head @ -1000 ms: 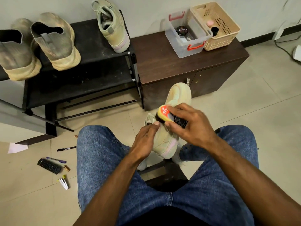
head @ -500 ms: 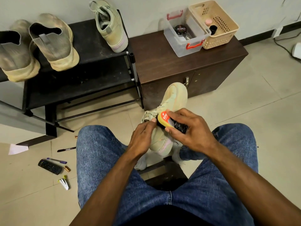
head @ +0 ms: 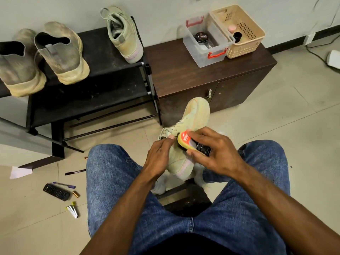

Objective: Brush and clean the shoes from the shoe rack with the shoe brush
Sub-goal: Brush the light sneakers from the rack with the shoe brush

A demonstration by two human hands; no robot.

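Right hand [head: 219,155] is gripping the shoe brush [head: 193,144], fingers curled round it, pressing it on the pale shoe [head: 191,126] — left hand [head: 160,155] is clasping that shoe's collar between the knees, above the floor — shoe rack [head: 103,85] sitting behind.

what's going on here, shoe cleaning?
Yes. A seated person's left hand holds a pale sneaker between the knees while the right hand grips the shoe brush against its upper. Its mate and two dusty grey shoes sit on the black shoe rack; whether they have been brushed can't be told.
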